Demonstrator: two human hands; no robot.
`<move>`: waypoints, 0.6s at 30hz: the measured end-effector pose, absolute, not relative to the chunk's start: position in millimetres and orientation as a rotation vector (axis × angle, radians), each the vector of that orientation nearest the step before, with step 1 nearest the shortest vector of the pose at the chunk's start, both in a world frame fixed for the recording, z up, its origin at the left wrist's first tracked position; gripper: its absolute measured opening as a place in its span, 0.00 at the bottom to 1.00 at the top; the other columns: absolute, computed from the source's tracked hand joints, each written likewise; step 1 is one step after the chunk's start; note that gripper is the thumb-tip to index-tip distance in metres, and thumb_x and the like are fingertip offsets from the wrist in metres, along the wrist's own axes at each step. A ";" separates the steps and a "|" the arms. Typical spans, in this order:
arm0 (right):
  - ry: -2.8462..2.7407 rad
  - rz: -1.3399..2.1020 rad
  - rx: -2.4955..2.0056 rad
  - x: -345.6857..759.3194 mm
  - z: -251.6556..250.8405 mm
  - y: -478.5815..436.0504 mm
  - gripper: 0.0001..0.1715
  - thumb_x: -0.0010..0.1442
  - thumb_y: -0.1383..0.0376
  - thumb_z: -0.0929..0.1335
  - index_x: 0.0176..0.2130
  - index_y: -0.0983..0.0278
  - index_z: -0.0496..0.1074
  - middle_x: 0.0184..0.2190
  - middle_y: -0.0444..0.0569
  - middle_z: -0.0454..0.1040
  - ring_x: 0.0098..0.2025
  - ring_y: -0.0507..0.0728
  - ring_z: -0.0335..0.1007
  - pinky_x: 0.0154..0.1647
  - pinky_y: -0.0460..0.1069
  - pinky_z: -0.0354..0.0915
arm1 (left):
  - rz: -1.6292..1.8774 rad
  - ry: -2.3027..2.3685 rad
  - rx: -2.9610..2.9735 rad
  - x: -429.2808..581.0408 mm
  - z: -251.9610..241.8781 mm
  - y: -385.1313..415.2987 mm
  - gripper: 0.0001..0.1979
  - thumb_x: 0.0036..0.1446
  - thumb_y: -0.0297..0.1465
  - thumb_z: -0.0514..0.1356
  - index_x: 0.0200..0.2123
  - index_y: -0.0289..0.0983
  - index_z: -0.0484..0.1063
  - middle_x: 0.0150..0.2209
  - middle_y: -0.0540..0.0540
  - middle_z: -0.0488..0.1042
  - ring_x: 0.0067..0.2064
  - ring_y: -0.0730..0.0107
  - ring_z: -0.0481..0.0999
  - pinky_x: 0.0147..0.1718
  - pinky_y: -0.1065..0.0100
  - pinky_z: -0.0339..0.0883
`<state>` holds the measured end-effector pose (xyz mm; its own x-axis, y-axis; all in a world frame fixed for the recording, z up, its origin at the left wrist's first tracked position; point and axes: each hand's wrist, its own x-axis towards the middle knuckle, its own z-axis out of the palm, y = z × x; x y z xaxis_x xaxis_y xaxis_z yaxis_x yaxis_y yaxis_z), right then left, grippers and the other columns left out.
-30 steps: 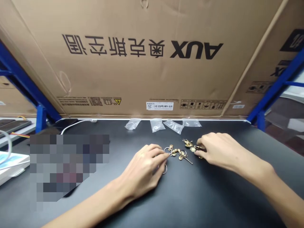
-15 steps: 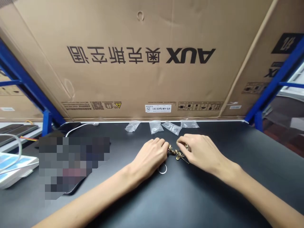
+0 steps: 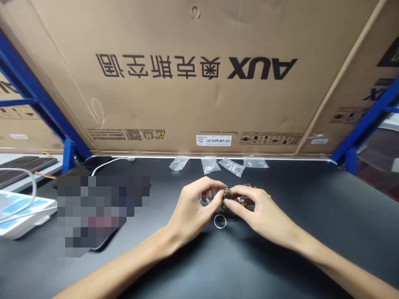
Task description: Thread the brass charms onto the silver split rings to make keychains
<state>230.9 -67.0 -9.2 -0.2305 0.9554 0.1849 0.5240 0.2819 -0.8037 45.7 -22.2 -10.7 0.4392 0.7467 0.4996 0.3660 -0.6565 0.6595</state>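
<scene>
My left hand (image 3: 195,209) and my right hand (image 3: 260,207) meet above the black table. Between their thumbs and fingertips they pinch a small bronze-coloured metal trinket (image 3: 227,193). More bronze-coloured metal parts (image 3: 240,200) show inside the curl of my right hand; my fingers partly cover them, and their exact shape cannot be made out. Just below the fingertips a silver ring (image 3: 220,221) lies on the table. A second silver ring (image 3: 203,202) is partly hidden behind my left hand.
Several clear plastic bags (image 3: 232,167) lie along the table's back edge, before a large cardboard box (image 3: 162,104). Blue metal posts (image 3: 68,153) frame both sides. At left are a white cable (image 3: 109,162), a blurred-out dark item (image 3: 102,216) and a white-and-blue box (image 3: 21,216).
My hands have come together, and the trinket is lifted between their fingertips. My left hand has turned so its thumb shows. The view has shifted slightly, and a second ring has come into sight.
</scene>
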 end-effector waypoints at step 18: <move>-1.884 0.700 -1.363 231.3 -11.2 -65.1 0.16 0.66 0.57 0.64 0.46 0.60 0.77 0.44 0.49 0.78 0.42 0.58 0.73 0.46 0.53 0.66 | 1.175 0.797 2.066 43.5 -17.3 -21.3 0.09 0.62 0.29 0.60 0.43 0.37 0.78 0.37 0.47 0.81 0.38 0.69 0.79 0.40 0.68 0.73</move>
<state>231.3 -65.1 -11.2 -0.2030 0.9533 0.2235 0.5758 0.3008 -0.7602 43.5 -21.3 -17.3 0.4209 0.7510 0.5088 0.1953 -0.6227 0.7577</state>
